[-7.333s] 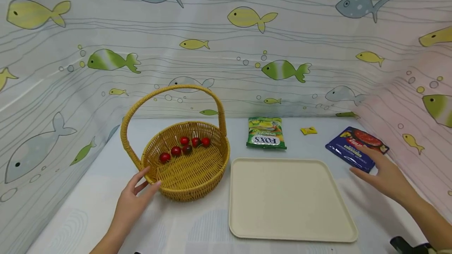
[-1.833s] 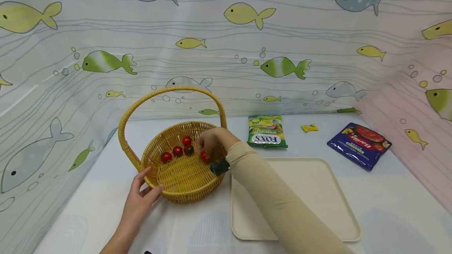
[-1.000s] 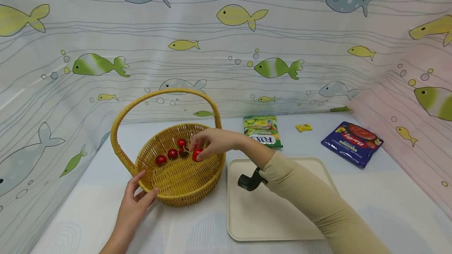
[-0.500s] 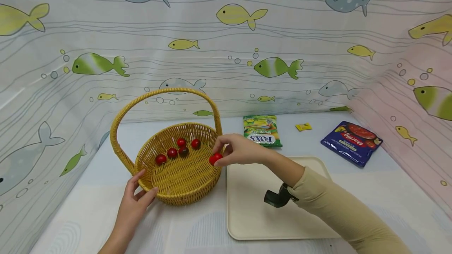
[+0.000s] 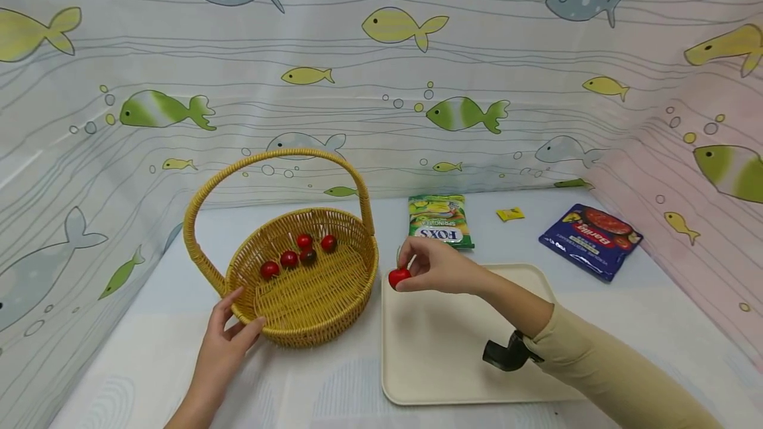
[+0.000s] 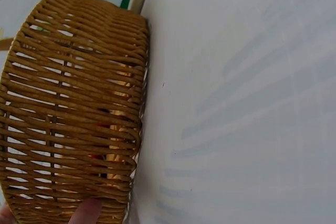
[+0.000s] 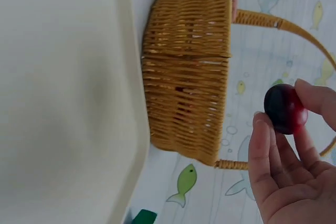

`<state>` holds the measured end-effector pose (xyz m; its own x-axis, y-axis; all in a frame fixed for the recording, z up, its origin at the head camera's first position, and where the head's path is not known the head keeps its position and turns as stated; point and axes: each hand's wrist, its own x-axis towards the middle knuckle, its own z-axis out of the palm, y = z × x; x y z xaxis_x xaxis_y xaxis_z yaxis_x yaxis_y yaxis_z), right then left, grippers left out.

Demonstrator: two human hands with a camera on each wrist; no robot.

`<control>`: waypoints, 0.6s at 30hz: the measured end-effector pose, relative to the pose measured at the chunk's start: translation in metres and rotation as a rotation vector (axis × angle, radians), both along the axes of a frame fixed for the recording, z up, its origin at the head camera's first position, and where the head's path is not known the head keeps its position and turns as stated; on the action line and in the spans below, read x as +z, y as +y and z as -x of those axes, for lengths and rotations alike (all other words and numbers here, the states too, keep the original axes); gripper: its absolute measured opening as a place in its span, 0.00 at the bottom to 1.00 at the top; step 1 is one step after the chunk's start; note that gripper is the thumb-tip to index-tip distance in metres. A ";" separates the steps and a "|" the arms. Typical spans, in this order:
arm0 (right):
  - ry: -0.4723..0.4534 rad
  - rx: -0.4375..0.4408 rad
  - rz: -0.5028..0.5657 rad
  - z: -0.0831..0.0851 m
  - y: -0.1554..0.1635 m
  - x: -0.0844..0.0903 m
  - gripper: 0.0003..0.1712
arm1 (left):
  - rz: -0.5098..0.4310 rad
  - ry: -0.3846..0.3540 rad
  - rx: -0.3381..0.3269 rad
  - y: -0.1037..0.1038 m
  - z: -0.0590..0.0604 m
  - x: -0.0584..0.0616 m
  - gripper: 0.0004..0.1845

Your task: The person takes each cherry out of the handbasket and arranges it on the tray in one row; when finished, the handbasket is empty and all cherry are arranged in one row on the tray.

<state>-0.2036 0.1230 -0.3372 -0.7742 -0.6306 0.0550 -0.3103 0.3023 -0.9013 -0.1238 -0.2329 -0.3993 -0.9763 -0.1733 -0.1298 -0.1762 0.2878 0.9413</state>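
Note:
A red cherry (image 5: 399, 277) is pinched between the thumb and fingertips of my right hand (image 5: 438, 267), above the left back corner of the cream tray (image 5: 453, 343). In the right wrist view the same cherry looks dark on one side, with thumb and fingers around it. My left hand (image 5: 229, 336) holds the near left rim of a yellow wicker basket (image 5: 304, 335), its thumb against the outer wall in the left wrist view. Inside the basket, several cherries (image 5: 289, 259) lie toward the back.
Behind the tray lies a green FOX'S bag (image 5: 441, 217). Farther right are a small yellow packet (image 5: 510, 214) and a blue Barilla pouch (image 5: 591, 240). The basket's tall handle (image 5: 277, 157) arches up over it. A fish-patterned curtain (image 5: 381, 51) closes off the back and sides.
My right hand began near the Barilla pouch, reached into the basket, took a cherry and carried it right, out over the tray's corner. My left hand has kept to the basket rim.

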 end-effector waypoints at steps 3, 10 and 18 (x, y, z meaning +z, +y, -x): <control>-0.044 0.008 0.033 -0.003 0.005 -0.004 0.17 | -0.001 -0.005 0.003 0.001 -0.001 0.002 0.41; -0.055 0.119 0.029 -0.005 0.018 -0.018 0.12 | -0.002 0.004 -0.001 -0.002 0.001 -0.003 0.41; -0.061 0.106 -0.078 -0.008 0.031 -0.030 0.17 | -0.021 0.052 -0.010 -0.014 0.009 -0.026 0.43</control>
